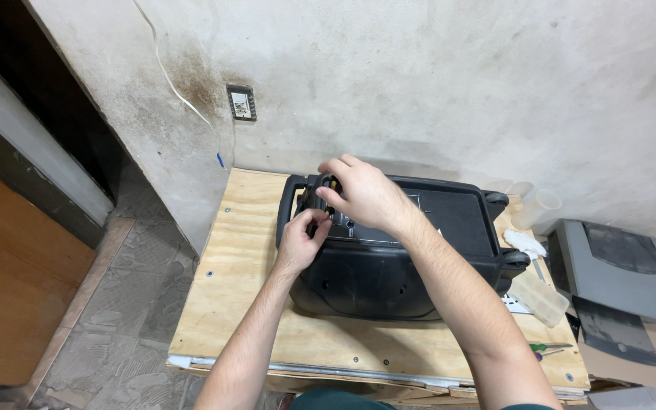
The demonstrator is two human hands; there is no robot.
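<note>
Both hands work at the left end of a black speaker box [389, 258], which lies on its back on a plywood table [229, 281] w/ its two small wheels [497, 199] at the far right end.

Left hand [301, 241]: fingers curled together and pinched on a small part at the speaker's control panel, just below the right hand's fingertips. What exactly is pinched I cannot tell, the part is hidden by the fingers.

Right hand [362, 193]: comes over the top of the box, fingers bent down and closed around a small dark-and-yellow piece [328, 182] near the carry handle [288, 209]. The thumb is under, other fingers are above. The two hands almost touch each other.

Right of the right forearm, well apart from the fingers: a clear plastic parts box [540, 296], a white cloth [524, 243], and a green-handle screwdriver [548, 348] near the table's front edge. Further right, off the table, a grey device w/ a flat lid [624, 273].

Behind the fingers, on the stained wall: a wall socket [241, 102] and a thin white cable [172, 83] that runs down beside it.
</note>
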